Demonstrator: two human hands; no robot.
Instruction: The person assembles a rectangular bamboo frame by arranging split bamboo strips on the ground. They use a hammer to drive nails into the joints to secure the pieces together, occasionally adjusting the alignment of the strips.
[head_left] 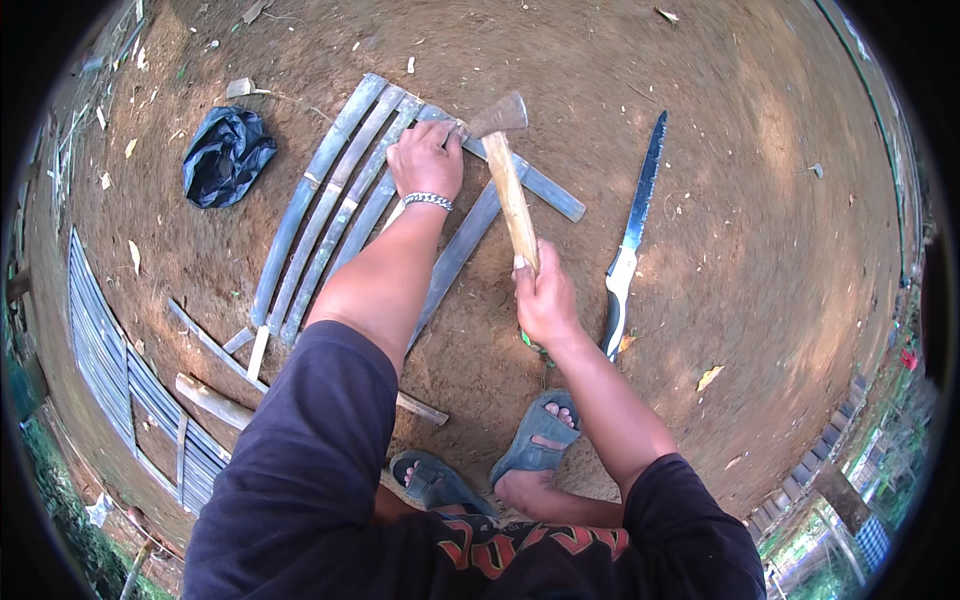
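My right hand [548,300] grips the wooden handle of a hatchet [515,200]. The metal head of the hatchet is up by the fingertips of my left hand [428,162], over a crosswise slat [552,190]. My left hand is closed and presses on the top end of several long split-bamboo slats [318,190] lying side by side on the dirt. Whatever its fingers pinch, if anything, is too small to make out. Another slat [462,245] runs slantwise from under the crosswise piece toward my feet.
A pruning saw [643,200] with a bare toothed blade lies to the right. A crumpled black plastic bag [228,160] sits at the upper left. At the far left is a panel of joined slats [105,340], near a loose wooden stick [212,400]. My sandalled feet [535,435] are below.
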